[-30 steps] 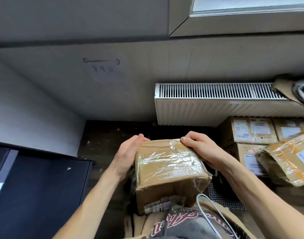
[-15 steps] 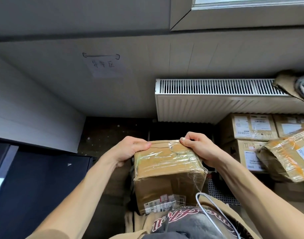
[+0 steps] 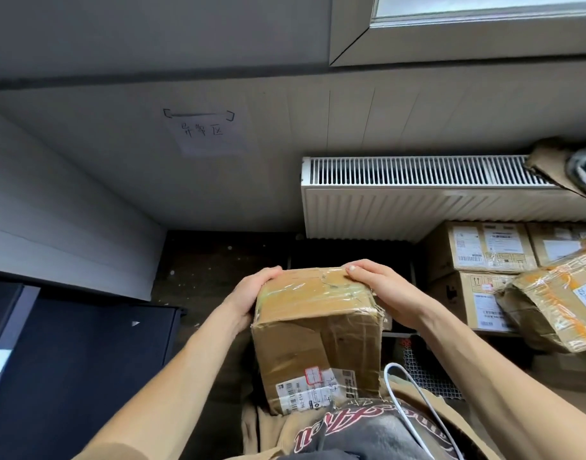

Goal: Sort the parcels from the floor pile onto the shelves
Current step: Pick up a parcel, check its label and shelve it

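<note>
- At far left stands a dark cabinet point(image 3: 69, 360); a handwritten paper sign point(image 3: 205, 132) hangs on the wall above it.
- The left hand point(image 3: 252, 297) grips the left side of a taped cardboard parcel point(image 3: 318, 327), fingers curled round its far top corner.
- The parcel is held in mid-air before the chest, its label facing the person.
- The right hand point(image 3: 384, 293) grips the right side, fingers curled over the top edge.
- At right, stacked boxes point(image 3: 484, 250) sit below a radiator point(image 3: 417, 200).
- The step appears to be carrying one parcel. Next, it needs a shelf, and none is in view.

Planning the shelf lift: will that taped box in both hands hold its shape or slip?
The taped box is probably stiff, though its creased front hints at soft card. Its glossy tape may feel slick under the left hand and right hand.
</note>
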Motion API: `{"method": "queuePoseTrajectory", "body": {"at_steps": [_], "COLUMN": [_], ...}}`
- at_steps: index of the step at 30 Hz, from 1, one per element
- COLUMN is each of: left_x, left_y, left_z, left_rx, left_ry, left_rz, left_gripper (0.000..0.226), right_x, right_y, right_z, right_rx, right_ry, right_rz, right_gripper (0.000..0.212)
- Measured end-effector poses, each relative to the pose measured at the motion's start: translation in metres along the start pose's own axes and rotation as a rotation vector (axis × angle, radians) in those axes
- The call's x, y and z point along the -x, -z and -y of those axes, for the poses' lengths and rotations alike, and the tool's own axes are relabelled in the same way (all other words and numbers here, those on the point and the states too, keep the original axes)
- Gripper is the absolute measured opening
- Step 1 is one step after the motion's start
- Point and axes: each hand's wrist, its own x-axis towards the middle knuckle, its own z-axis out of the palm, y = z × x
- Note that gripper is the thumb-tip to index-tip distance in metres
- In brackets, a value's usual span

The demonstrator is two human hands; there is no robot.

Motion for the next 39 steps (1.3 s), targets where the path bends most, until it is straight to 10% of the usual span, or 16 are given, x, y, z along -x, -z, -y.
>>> {"method": "queuePoseTrajectory", "body": {"at_steps": [4,11,18,23,26,32,39], "left_x": [-0.007,0.02,0.074,0.1,0.122,0.161,0.214], "left_y": [-0.008,-0.026,-0.015,0.013,0.031,0.043,0.062], "left_z": [0.035,-0.018,-0.038,-0.028,-0.015,0.006,0.061], "left_rx": [0.335,0.196,-0.153,0.056,0.278,0.398,0.317], "left_ry": [0.085,-0.108,-0.377,-0.335,-0.343,-0.379,-0.404], "left_rz": [-0.077,0.016,0.061,-0.146,-0.258,-0.297,-0.033], "left_gripper": [0.078,0.073,0.084,0.067,0.029,0.027,0.064], "right_x": [-0.007,-0.015,-0.026,-0.005,0.016,0.076,0.14], "right_y": [-0.023,-0.022,-0.02,-0.055,-0.071,-0.088,-0.109], "right_z": [-0.024,0.018,0.053,0.07,0.071,0.076,0.073], "right_rx": [-0.239,-0.432,-0.335,-0.336,-0.197,0.817,0.531], "right_ry": [-0.034,-0.228,-0.203,-0.273,-0.09,0.471,0.46], "right_rz": [-0.185,-0.381,-0.193,0.122,0.077,0.117,0.289], "right_gripper": [0.031,0.024,0.037,0.065,0.087,0.051,0.028]}}
